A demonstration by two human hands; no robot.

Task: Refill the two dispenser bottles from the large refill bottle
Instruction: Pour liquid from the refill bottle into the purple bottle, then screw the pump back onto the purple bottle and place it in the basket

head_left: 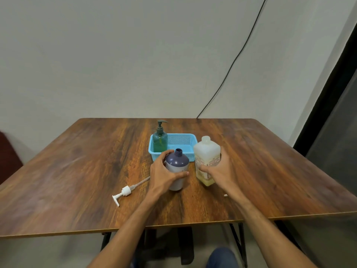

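Head view: the left hand is wrapped round the purple dispenser bottle, which stands upright with its neck open. Its white pump is lying near-left on the table. The right hand grips the large refill bottle, upright just to the right, so the pour probably tips leftward. The green pump bottle waits in the blue basket just behind.

- A single camera sits on my head, looking forward and down across the bench.
- It faces the far wall, which fills the upper half.
- Its wide angle takes in most of the bench top and both my forearms.
- Centre frame, at arm's length: my left hand gripping the purple bottle, my right hand gripping the refill bottle.
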